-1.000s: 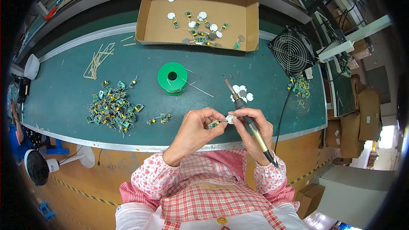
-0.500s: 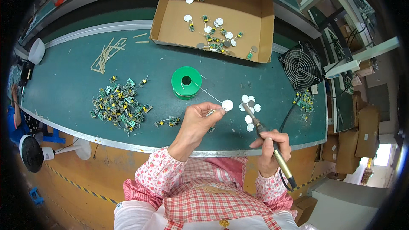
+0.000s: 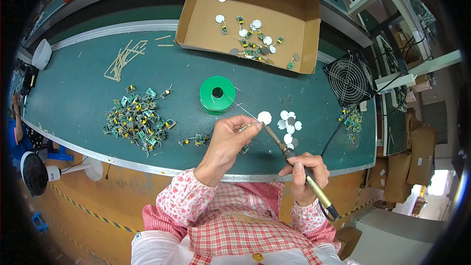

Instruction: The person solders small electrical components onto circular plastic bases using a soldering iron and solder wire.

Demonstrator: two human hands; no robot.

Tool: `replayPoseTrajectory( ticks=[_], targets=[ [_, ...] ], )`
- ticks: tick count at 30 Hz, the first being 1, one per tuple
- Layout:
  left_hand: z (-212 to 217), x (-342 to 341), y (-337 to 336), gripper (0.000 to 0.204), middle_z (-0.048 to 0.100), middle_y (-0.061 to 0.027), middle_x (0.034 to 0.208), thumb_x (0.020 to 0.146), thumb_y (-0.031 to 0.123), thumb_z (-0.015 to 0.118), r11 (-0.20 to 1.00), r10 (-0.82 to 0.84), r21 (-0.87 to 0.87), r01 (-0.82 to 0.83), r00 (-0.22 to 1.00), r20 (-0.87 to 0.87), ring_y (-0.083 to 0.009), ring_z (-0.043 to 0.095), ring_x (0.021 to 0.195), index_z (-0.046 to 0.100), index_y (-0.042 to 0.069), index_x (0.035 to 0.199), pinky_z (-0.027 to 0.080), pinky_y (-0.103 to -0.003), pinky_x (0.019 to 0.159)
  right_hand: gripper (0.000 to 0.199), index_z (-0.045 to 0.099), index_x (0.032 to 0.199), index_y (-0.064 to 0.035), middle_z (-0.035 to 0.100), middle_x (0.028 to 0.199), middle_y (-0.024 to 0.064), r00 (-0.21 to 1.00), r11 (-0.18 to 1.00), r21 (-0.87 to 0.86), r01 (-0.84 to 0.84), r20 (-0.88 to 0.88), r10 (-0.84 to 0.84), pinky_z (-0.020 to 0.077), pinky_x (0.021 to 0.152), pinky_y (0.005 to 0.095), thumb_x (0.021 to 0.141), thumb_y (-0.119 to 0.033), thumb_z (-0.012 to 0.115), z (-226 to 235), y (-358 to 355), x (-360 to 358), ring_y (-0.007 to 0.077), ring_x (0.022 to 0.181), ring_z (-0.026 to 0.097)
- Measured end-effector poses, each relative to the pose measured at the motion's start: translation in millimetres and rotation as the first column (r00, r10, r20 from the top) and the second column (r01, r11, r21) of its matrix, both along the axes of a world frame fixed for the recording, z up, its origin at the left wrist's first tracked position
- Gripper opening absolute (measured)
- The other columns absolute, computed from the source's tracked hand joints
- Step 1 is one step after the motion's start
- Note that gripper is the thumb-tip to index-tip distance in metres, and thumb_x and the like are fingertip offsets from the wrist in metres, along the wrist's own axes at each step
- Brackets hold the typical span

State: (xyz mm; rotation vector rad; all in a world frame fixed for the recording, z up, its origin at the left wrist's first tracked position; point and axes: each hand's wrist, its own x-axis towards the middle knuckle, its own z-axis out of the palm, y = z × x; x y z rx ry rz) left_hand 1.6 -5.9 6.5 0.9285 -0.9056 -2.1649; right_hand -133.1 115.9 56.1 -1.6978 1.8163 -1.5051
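My left hand (image 3: pixel 223 142) is closed in a pinch near the table's front; thin pale wires (image 3: pixel 244 127) show between its fingers. A small circuit board (image 3: pixel 245 149) partly shows beneath that hand. Just past the fingertips lies a round white disc (image 3: pixel 265 117). Solder wire (image 3: pixel 243 108) runs from a green spool (image 3: pixel 227 94) to the disc's near edge. With my right hand (image 3: pixel 308 172) I grip a soldering iron (image 3: pixel 288 153), its tip meeting the disc's lower edge by the left fingertips. More white and grey discs (image 3: pixel 291 129) lie right of the tip.
A heap of circuit boards (image 3: pixel 135 121) covers the left of the green table. At the back, a cardboard box (image 3: pixel 206 37) holds several boards with discs. Thin strips (image 3: pixel 117 66) lie far left, a black fan (image 3: pixel 347 76) stands right, and the iron's cord (image 3: pixel 334 135) trails across the table.
The soldering iron has moved left, from above the loose discs to the disc at my left fingertips. My left hand stays nearly in place.
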Motion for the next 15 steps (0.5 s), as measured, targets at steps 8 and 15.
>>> replayPoseTrajectory(
  ticks=[8, 15],
  targets=[
    [-3, 2, 2, 0.014, 0.058, 0.0017, 0.070, 0.081, 0.011, 0.069, 0.999, -0.023, 0.042, 0.022, 0.999, 0.033, -0.0048, 0.045, 0.060, 0.066, 0.000, 0.088, 0.035, -0.020, 0.056, 0.010, 0.058, 0.086, 0.0008, 0.062, 0.058, 0.0073, 1.000, 1.000, -0.021, -0.005, -0.013, 0.005, 0.0464, 0.045, 0.0259, 0.087, -0.009, 0.054, -2, 6, 0, 0.0148, 0.050, 0.061],
    [17, 19, 18, 0.009, 0.066, -0.0009, 0.081, 0.081, 0.006, 0.067, 0.935, -0.214, -0.249, 0.254, 0.961, 0.175, -0.0035, 0.054, 0.072, 0.067, 0.000, 0.088, 0.041, -0.020, 0.065, 0.015, 0.056, 0.093, 0.0008, 0.063, 0.073, 0.0126, 0.920, 0.956, 0.006, 0.295, 0.268, -0.286, 0.0506, 0.055, 0.0262, 0.092, -0.014, 0.052, -7, 11, -6, 0.0164, 0.059, 0.064]
  ],
)
